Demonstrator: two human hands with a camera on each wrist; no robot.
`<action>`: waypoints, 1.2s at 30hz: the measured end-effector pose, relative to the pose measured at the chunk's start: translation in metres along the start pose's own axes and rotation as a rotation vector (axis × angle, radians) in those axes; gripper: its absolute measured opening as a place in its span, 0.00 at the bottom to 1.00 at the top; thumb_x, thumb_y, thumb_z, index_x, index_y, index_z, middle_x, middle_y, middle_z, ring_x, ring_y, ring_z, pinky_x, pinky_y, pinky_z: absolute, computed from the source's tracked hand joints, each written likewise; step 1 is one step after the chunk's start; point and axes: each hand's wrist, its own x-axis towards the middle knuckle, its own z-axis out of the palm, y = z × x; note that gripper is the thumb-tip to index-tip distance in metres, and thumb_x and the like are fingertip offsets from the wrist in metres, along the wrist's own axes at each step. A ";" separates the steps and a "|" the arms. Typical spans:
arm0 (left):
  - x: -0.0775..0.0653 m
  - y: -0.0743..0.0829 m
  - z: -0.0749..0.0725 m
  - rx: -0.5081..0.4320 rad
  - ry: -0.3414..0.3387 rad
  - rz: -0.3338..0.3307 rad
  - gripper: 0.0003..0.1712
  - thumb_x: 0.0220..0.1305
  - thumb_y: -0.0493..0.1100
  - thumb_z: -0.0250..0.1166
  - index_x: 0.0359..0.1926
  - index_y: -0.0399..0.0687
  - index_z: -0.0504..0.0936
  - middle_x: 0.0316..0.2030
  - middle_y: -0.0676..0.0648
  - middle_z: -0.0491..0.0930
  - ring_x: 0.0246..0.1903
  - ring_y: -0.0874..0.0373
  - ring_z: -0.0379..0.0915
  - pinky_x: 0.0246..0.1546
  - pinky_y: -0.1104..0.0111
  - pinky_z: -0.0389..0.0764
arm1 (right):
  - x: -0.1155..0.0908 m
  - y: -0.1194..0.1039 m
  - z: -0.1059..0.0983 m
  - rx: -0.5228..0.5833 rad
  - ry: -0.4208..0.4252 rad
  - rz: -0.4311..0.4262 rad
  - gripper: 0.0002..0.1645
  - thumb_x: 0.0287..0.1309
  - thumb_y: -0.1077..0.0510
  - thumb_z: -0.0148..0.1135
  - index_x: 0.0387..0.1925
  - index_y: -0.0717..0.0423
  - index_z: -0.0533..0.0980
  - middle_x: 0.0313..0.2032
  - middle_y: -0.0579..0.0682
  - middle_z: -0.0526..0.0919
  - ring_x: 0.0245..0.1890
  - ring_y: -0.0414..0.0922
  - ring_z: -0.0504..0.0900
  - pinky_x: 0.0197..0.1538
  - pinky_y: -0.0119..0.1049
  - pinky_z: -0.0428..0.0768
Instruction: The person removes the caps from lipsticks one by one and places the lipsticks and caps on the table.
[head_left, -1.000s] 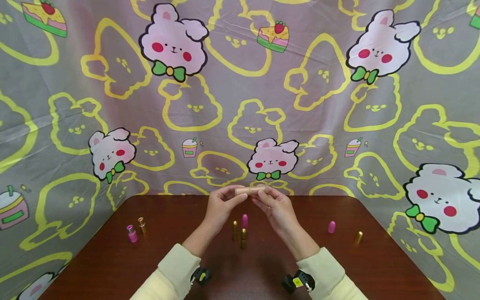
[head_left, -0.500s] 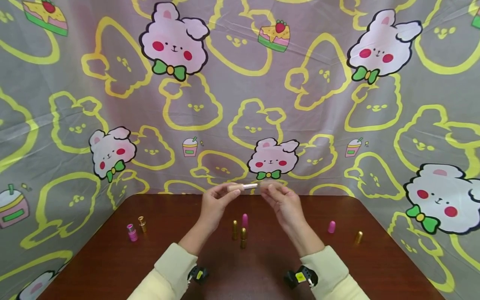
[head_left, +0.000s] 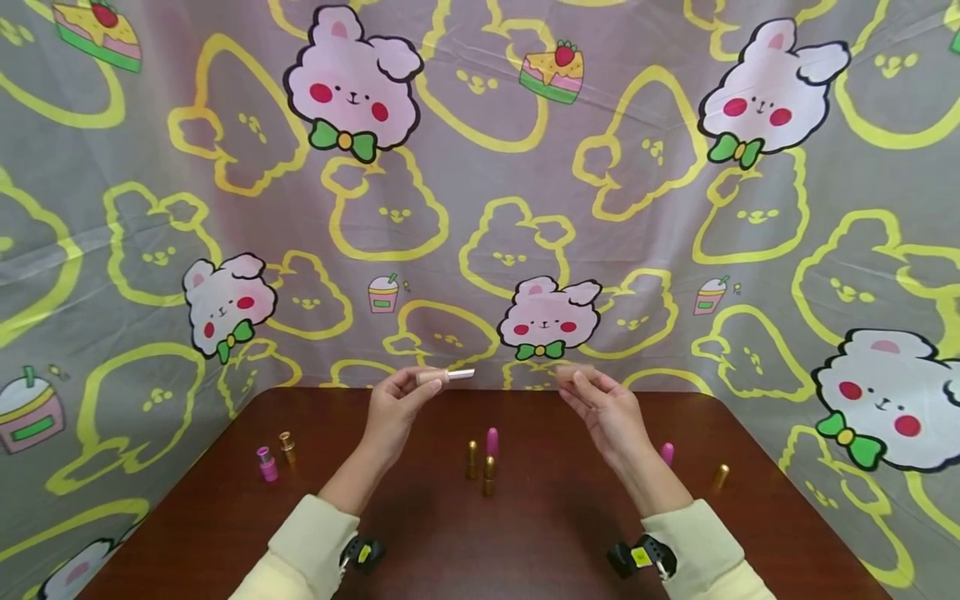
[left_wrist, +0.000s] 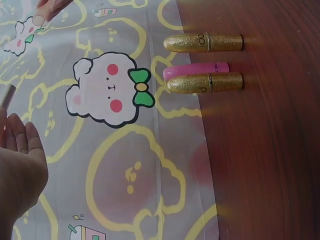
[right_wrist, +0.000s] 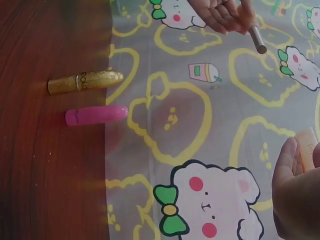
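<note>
My left hand (head_left: 393, 410) pinches the peach base of a lipstick (head_left: 432, 377), raised above the far part of the table. Its slim silver inner tube (right_wrist: 257, 40) points right, uncovered. Level with it, my right hand (head_left: 609, 412) pinches the matching peach cap (head_left: 572, 375), a clear gap away. In the right wrist view the cap shows faint lettering, partly behind the thumb. Below and between the hands, two gold lipsticks (left_wrist: 205, 82) and a pink lipstick (right_wrist: 96, 115) stand upright, capped. In the left wrist view the held lipstick is mostly cut off.
On the left of the brown table (head_left: 540, 533) stand an uncapped pink lipstick base (head_left: 267, 465) and a gold one (head_left: 287, 448). A pink cap (head_left: 667, 453), partly behind the right forearm, and a gold cap (head_left: 722, 476) stand on the right. A patterned curtain (head_left: 465, 167) hangs behind.
One second ago the lipstick was whole between both hands. The cap has come off, and the hands have drawn apart, left hand leftward with the base, right hand rightward with the cap.
</note>
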 end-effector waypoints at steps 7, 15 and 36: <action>-0.004 0.006 -0.009 -0.036 -0.004 -0.014 0.08 0.58 0.25 0.64 0.37 0.38 0.81 0.33 0.47 0.84 0.34 0.58 0.82 0.43 0.66 0.81 | -0.005 -0.003 -0.010 -0.066 -0.029 0.009 0.08 0.63 0.57 0.63 0.41 0.52 0.84 0.44 0.48 0.83 0.46 0.44 0.83 0.55 0.39 0.76; -0.006 0.006 -0.023 -0.093 0.033 -0.027 0.10 0.60 0.24 0.61 0.38 0.39 0.80 0.34 0.46 0.84 0.36 0.58 0.82 0.46 0.63 0.80 | -0.005 -0.004 -0.020 -0.079 -0.032 -0.003 0.07 0.66 0.59 0.60 0.39 0.50 0.84 0.45 0.47 0.83 0.46 0.43 0.83 0.54 0.39 0.76; -0.008 0.015 -0.058 0.035 0.141 -0.030 0.20 0.61 0.26 0.63 0.53 0.18 0.73 0.36 0.49 0.82 0.34 0.61 0.81 0.42 0.70 0.81 | -0.010 -0.014 -0.046 -0.141 -0.006 0.002 0.06 0.65 0.59 0.60 0.37 0.52 0.83 0.38 0.47 0.86 0.44 0.42 0.84 0.54 0.40 0.77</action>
